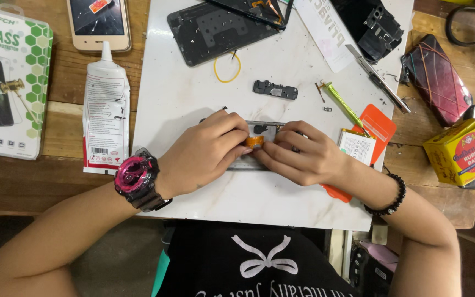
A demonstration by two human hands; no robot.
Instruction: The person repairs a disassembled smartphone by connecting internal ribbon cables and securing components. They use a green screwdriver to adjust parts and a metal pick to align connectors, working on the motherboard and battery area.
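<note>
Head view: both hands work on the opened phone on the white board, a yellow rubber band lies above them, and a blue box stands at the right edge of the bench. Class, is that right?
One slip: the box at the right edge is yellow, not blue, as the head view shows. Both hands, left and right, do work on the phone on the board, with the band above them.

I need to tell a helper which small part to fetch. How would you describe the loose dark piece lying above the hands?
Start at the white board. Above both hands, below the yellow rubber band, lies a small dark plate. It is flat, oblong and alone.
</note>
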